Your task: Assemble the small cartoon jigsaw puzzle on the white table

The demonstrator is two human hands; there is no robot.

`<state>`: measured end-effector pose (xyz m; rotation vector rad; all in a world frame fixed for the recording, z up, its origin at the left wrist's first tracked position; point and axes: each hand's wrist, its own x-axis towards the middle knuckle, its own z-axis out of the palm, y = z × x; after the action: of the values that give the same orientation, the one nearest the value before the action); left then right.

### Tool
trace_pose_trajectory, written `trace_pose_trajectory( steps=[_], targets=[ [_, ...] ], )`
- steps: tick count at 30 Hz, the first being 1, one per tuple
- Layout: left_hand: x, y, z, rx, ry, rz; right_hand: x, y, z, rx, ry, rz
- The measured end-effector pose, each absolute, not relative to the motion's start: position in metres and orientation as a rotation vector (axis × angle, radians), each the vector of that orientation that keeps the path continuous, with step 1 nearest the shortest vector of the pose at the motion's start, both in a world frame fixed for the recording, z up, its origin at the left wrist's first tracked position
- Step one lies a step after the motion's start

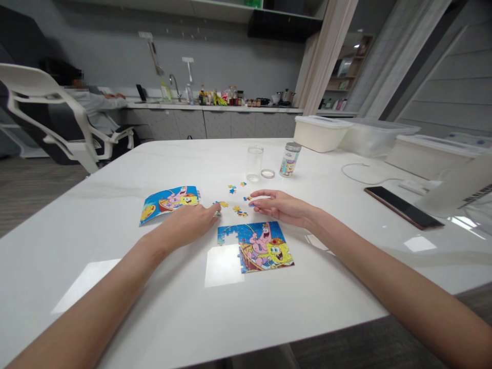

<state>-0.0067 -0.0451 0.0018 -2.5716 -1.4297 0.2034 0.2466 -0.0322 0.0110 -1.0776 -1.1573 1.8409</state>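
Note:
A partly joined jigsaw puzzle (265, 246) of cartoon figures lies flat on the white table, with a gap at its left side. My left hand (196, 218) is closed in a pinch beyond its upper left corner, with a small puzzle piece (218, 213) at the fingertips. Above its upper right edge, my right hand (279, 206) has its fingers curved and apart. Its fingertips are beside a blue puzzle piece (251, 203); whether they touch it is unclear. Several loose pieces (241, 211) lie between my hands. A curled picture sheet (169, 201) stands partly behind my left hand.
Farther back are a clear jar (254, 164), a ring-shaped lid (268, 173) and a printed canister (290, 160). At right are a phone (403, 207), a white cable (357, 174) and storage boxes (323, 134). A person (96, 105) sits at the far left counter.

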Motion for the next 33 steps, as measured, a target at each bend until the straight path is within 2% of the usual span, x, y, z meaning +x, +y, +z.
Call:
trace_pose_trajectory(
  steps=[33],
  targets=[
    [-0.0081,-0.0426,0.003,-2.587,-1.436,0.218,0.2494,-0.0273,0.0071,-1.03,-1.197,1.859]
  ],
)
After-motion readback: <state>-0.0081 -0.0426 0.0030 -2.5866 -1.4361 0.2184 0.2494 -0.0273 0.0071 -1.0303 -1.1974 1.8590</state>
